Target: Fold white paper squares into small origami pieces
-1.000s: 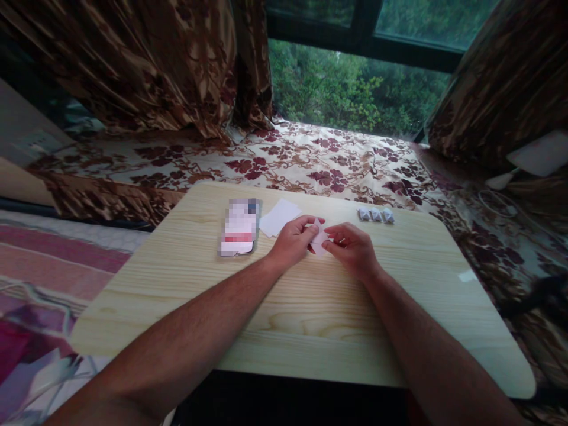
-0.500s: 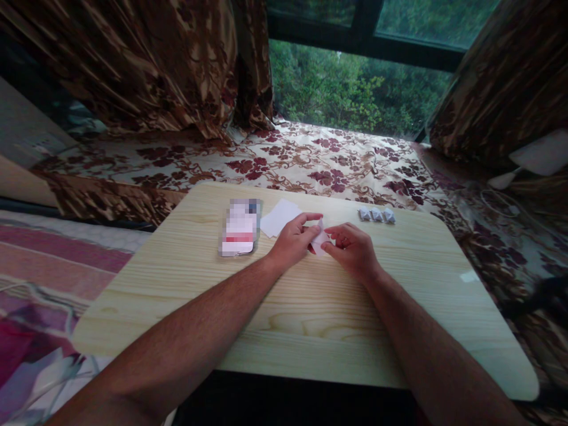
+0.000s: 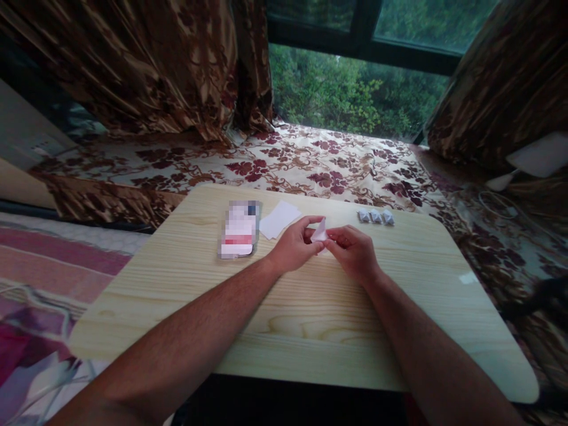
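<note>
Both my hands meet over the far middle of a light wooden table (image 3: 310, 319). My left hand (image 3: 293, 245) and my right hand (image 3: 355, 251) pinch a small white folded paper (image 3: 319, 232) between their fingertips; one corner of it points up. Most of the paper is hidden by my fingers. Just left of my left hand lies a flat white paper square (image 3: 278, 218).
A phone-sized object (image 3: 239, 228) lies on the table left of the paper square. Three small folded paper pieces (image 3: 376, 216) sit in a row near the far right edge. Flowered bedding (image 3: 310, 160), curtains and a window lie beyond the table.
The folded paper has been lifted slightly off the table and turned so a corner stands up; both hands have drawn closer together around it.
</note>
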A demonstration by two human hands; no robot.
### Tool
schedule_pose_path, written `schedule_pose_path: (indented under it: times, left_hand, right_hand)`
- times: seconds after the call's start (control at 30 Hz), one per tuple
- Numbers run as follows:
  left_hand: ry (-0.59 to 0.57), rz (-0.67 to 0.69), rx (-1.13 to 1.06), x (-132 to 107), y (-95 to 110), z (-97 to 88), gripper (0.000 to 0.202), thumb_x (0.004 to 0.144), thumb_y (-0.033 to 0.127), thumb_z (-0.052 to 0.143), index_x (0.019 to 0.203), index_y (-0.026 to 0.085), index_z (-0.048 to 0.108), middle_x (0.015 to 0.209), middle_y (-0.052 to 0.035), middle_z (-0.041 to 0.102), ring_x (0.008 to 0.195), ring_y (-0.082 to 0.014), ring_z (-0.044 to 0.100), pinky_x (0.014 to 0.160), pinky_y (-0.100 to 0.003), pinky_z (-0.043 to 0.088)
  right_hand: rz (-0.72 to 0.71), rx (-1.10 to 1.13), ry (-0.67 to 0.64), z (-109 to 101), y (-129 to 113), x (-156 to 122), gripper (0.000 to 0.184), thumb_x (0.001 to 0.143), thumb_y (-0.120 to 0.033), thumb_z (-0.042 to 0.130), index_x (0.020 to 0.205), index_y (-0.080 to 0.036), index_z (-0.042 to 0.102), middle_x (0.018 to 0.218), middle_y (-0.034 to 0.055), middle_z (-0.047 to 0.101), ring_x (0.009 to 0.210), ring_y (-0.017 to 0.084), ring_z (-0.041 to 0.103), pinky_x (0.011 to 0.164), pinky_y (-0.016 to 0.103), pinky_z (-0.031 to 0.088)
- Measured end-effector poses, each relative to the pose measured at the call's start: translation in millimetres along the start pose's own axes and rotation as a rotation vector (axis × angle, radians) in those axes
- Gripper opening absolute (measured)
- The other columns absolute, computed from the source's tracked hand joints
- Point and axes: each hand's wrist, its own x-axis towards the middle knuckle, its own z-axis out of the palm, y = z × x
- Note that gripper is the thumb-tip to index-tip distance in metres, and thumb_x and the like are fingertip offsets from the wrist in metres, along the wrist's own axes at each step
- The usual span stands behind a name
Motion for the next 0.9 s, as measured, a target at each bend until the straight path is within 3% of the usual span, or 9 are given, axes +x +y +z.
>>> schedule_pose_path:
  times: [0.3,0.47,0.73,0.9]
  left_hand:
    - [0.068,0.029,0.078,-0.1,4.3,2.5,0.057,0.069,0.015,0.067,0.125,0.009,0.058,0.085,-0.0053,0.070,0.063,-0.0099,0.058,0.056,-0.020,0.041]
    - [0.082,0.068,0.160,0.3,2.2,1.8,0.045,0.070,0.013,0.062,0.115,0.012,0.067,0.082,-0.0023,0.069,0.063,-0.0107,0.056,0.056,-0.020,0.040]
    - [0.078,0.025,0.308,-4.0,5.7,-0.3,0.025,0.084,0.030,0.056,0.090,0.013,0.073,0.059,0.0029,0.055,0.049,-0.0083,0.041,0.048,-0.021,0.030]
    - [0.057,0.073,0.385,-4.6,7.0,-0.3,0.025,0.084,0.032,0.057,0.082,0.013,0.073,0.063,0.0017,0.056,0.054,-0.0085,0.043,0.049,-0.020,0.030]
  right_hand:
    - [0.013,-0.028,0.036,-3.0,-3.6,1.0,0.015,0.087,-0.028,0.064,0.095,-0.020,0.074,0.081,0.0042,0.071,0.068,0.015,0.063,0.065,0.028,0.049]
    - [0.107,0.054,0.032,-0.6,0.2,0.0,0.025,0.090,-0.031,0.058,0.108,-0.019,0.070,0.074,0.0026,0.069,0.060,0.014,0.061,0.055,0.024,0.047]
    - [0.254,0.255,-0.010,1.1,-3.0,3.1,0.029,0.082,-0.028,0.061,0.108,-0.016,0.068,0.066,-0.0012,0.064,0.051,0.011,0.055,0.047,0.022,0.043]
    - [0.296,0.359,-0.062,-0.8,-6.6,3.8,0.026,0.080,-0.033,0.067,0.098,-0.016,0.070,0.067,0.0000,0.066,0.050,0.011,0.057,0.045,0.021,0.045]
